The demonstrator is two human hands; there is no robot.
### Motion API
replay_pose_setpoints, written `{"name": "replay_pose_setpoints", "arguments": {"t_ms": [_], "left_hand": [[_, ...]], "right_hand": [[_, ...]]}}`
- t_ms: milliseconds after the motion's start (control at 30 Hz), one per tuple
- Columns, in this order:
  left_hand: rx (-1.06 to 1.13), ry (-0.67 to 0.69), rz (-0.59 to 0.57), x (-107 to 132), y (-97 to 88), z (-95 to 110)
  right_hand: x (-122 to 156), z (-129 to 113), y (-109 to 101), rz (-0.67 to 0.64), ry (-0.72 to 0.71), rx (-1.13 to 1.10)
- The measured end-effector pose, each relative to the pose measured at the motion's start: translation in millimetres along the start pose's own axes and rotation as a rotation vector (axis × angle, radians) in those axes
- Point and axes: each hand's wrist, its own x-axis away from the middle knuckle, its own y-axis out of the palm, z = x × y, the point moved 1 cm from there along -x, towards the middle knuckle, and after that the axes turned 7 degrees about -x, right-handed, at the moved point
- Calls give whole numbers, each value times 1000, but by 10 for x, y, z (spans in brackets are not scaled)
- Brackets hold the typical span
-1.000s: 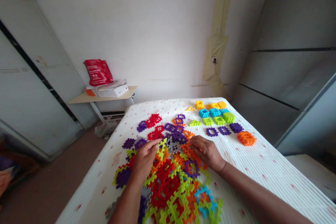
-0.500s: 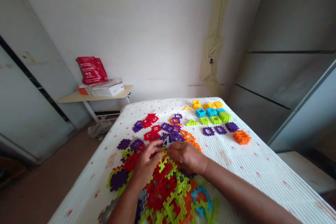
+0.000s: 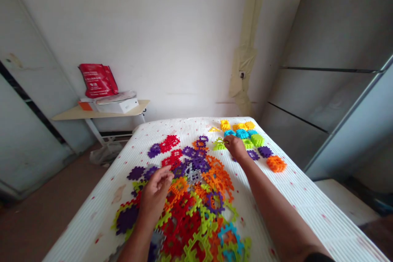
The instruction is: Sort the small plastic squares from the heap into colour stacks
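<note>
My right hand [image 3: 235, 147] is over the sorted plastic pieces, fingertips pinched at the edge of a lime-green triangular interlocking piece [image 3: 219, 144]. Part of that piece and the lime-green square pieces [image 3: 247, 144] beside it are hidden by the hand. My left hand [image 3: 156, 190] hovers over the left side of a mixed heap, its fingers loosely curled and apart from the thumb, with nothing visible in it. Below and around it lie red pieces [image 3: 181, 223], a dark purple square [image 3: 127, 219] and orange pieces [image 3: 177, 190]. A grey windowed piece [image 3: 194, 176] lies farther up the heap.
Behind the right hand are yellow stacks [image 3: 225, 125] and blue stacks [image 3: 242, 134]. An orange stack [image 3: 276, 163] and a purple square [image 3: 265, 152] sit to its right. A side table [image 3: 139, 108] with a red bag [image 3: 97, 80] stands by the wall.
My right hand has moved from the middle of the heap, away and to the right, to the lime-green triangular pieces. My left hand stays over the heap. The view has shifted slightly.
</note>
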Motion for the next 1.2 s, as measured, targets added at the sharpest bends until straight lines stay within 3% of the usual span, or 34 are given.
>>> {"name": "replay_pose_setpoints", "arguments": {"t_ms": [300,1200], "left_hand": [[-41,8,19,2,2,-20],[-79,35,43,10,12,9]], "right_hand": [[-12,82,144,-81,52,76],[-3,77,255,-112,49,171]]}}
